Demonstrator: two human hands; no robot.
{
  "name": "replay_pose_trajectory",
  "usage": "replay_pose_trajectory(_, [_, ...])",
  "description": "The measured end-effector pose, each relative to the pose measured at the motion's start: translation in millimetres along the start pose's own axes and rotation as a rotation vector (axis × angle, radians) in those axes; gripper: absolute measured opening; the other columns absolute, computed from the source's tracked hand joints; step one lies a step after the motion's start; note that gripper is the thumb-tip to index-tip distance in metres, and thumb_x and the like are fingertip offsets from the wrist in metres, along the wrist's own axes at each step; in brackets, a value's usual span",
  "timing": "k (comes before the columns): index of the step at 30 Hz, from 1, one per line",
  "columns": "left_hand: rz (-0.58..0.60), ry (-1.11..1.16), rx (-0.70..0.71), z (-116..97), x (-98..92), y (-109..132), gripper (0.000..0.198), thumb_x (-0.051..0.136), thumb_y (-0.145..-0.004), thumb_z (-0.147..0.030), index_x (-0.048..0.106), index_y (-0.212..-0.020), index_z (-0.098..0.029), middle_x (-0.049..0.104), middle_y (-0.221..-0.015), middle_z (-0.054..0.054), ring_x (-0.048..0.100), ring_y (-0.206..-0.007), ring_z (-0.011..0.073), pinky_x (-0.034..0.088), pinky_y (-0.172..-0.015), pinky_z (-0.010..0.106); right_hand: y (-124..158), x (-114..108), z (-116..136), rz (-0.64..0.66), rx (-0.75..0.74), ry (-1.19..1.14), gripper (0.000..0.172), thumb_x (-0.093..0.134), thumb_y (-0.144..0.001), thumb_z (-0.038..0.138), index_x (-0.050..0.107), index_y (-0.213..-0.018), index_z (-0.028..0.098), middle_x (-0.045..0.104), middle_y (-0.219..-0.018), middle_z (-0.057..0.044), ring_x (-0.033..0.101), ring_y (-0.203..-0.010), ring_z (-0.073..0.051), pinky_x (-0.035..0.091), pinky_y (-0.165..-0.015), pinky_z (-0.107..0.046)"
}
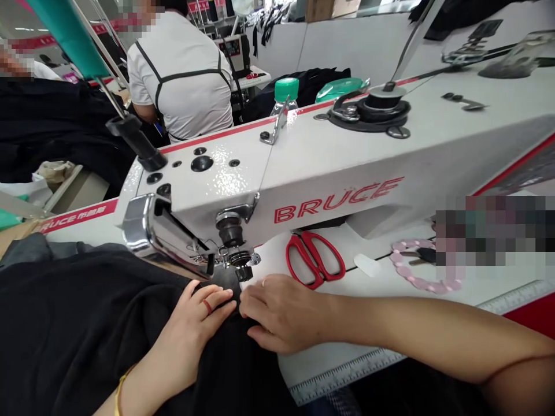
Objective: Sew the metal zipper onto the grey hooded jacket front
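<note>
Black fabric (82, 312) covers the left of the sewing table and runs under the needle area of a white sewing machine (243, 193) marked BRUCE. My left hand (191, 323) lies on this cloth with its fingers stretched out, just left of the presser foot area. Close beside it, my right hand (286, 315) has its fingers curled down at the cloth's right edge, holding it. The fingertips of that hand are partly hidden. The needle itself cannot be made out behind the machine's head.
Red-handled scissors (318, 260) lie under the machine arm. A pink beaded loop (407, 271) is further right. A ruler strip (338, 375) follows the table's front edge. Behind the machine are a bottle with a green cap (287, 89) and a seated person in white (186, 75).
</note>
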State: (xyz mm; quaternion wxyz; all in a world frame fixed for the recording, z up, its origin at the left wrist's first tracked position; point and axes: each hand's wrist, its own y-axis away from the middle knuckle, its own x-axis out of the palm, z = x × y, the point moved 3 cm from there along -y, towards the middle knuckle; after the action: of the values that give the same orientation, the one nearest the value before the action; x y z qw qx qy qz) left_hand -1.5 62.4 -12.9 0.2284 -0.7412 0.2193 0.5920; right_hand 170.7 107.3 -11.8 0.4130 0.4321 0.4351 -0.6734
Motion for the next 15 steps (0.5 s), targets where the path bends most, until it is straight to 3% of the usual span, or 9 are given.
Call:
replay_pose_trajectory(4, [-0.013, 0.043, 0.065, 8, 3.6, -4, 0.043, 0.034, -0.081, -0.012, 0.048, -0.12, -0.025, 0.056, -0.114, 0.006, 0.049, -0.105, 0.0202, 0.027, -0.1, 0.051, -4, 3, -5, 0.013, 0.0, 0.042, 0.029, 0.046, -0.08, 0.031, 0.049, -0.102, 0.012, 0.055, -0.099, -0.008, 0.049, -0.086, -0.018, 0.037, -0.075, -0.033])
replay_pose_trajectory(10, [-0.009, 0.044, 0.094, 28, 6.5, -15, 0.036, 0.04, -0.085, -0.02, 0.05, -0.119, -0.024, 0.055, -0.116, 0.006, 0.049, -0.106, 0.0209, 0.042, -0.09, 0.042, -10, 4, -11, 0.02, 0.049, 0.114, 0.027, 0.046, -0.082, 0.035, 0.05, -0.097, 0.012, 0.054, -0.096, -0.007, 0.047, -0.085, -0.019, 0.036, -0.071, -0.033])
replay_pose_trajectory(15, [-0.118, 0.031, 0.148, 38, 0.1, -18, 0.035, 0.042, -0.083, -0.02, 0.053, -0.116, -0.026, 0.058, -0.109, 0.005, 0.051, -0.101, 0.0209, 0.042, -0.088, 0.04, -17, 5, -10, 0.026, 0.112, 0.16, 0.02, 0.044, -0.086, 0.032, 0.049, -0.093, 0.013, 0.053, -0.089, -0.005, 0.048, -0.08, -0.018, 0.035, -0.065, -0.031])
